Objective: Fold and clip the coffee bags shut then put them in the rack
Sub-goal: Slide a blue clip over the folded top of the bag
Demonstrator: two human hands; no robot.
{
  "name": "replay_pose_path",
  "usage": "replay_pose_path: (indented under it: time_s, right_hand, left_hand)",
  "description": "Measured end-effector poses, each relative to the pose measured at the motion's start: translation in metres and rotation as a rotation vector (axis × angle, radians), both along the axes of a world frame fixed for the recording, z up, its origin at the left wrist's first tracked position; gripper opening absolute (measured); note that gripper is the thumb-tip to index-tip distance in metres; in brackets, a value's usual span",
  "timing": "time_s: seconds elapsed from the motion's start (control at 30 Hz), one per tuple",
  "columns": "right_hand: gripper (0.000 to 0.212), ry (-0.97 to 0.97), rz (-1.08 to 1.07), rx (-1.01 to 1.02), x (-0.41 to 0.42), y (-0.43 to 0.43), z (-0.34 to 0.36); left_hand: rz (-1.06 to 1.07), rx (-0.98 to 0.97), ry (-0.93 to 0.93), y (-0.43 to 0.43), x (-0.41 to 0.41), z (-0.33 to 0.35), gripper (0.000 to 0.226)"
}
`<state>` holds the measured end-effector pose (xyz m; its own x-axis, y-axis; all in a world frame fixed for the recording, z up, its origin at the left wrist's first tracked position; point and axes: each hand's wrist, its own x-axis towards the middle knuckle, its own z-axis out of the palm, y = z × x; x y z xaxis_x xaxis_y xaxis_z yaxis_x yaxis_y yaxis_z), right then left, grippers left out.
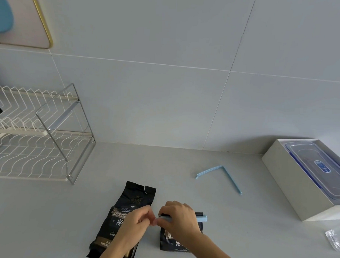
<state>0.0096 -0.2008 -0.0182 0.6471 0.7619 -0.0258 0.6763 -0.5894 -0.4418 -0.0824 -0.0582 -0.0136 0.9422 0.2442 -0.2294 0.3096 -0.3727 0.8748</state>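
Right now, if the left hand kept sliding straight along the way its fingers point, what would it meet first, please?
The left hand points right, toward the right hand, whose fingertips it almost touches. It would likely meet those fingers and the near end of the blue clip on the folded coffee bag; depth is unclear.

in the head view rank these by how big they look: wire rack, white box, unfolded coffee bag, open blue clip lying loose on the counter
1. wire rack
2. white box, partly cut off by the frame edge
3. unfolded coffee bag, partly covered by the left hand
4. open blue clip
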Motion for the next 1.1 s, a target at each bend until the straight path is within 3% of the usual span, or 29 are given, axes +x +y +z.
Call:
replay_pose_path:
  time_s: [0.3,0.5,0.8,1.1]
  right_hand:
    - [0.030,-0.123,0.067,-0.055,-0.003,-0.005,-0.003]
    - [0.034,-0.088,0.090,-0.027,-0.006,-0.010,-0.001]
    - [0.028,-0.087,0.215,-0.109,0.002,-0.016,0.012]
    - [0.028,-0.006,0.253,-0.103,0.002,-0.020,0.020]
  left_hand:
    - [0.035,-0.273,-0.022,-0.008,0.003,-0.002,0.011]
    - [-0.007,-0.296,-0.047,-0.003,0.001,-0.003,0.009]
    - [0.026,-0.040,-0.069,-0.008,-0.003,-0.007,0.015]
    - [-0.007,-0.014,-0.070,-0.002,-0.002,-0.008,0.014]
